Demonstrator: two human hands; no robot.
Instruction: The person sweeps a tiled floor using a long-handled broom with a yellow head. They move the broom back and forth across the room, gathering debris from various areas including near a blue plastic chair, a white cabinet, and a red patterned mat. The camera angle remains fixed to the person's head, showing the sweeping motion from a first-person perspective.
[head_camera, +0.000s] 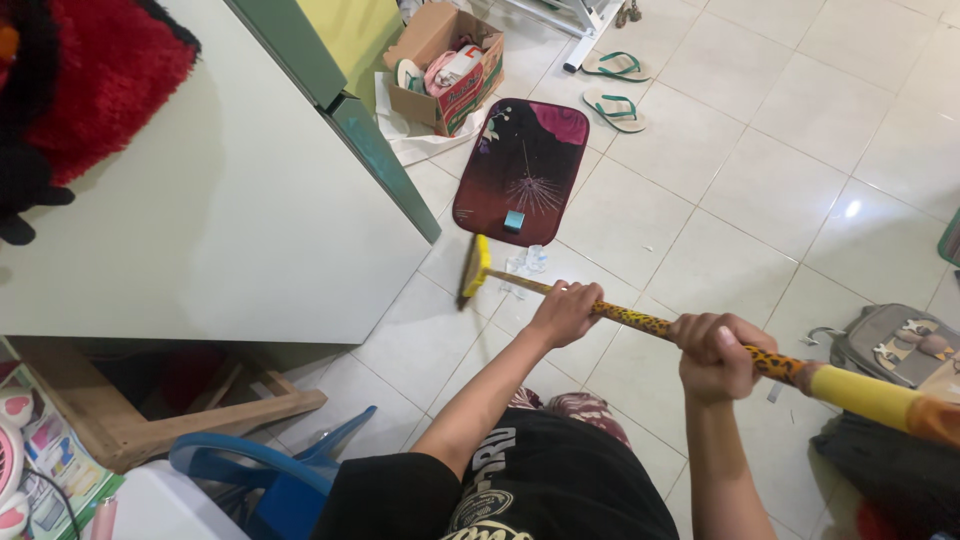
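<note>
Both hands clamp my broom (640, 322): left hand (565, 310) nearer its yellow head, right hand (715, 352) further back. Its head meets the tiles (760, 180) beside pale scraps (525, 265), perhaps plastic, near the mat (525, 165).

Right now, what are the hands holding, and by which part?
Both hands grip a broom by its spotted handle: the left hand lower toward the head, the right hand higher up, near the yellow end.
</note>
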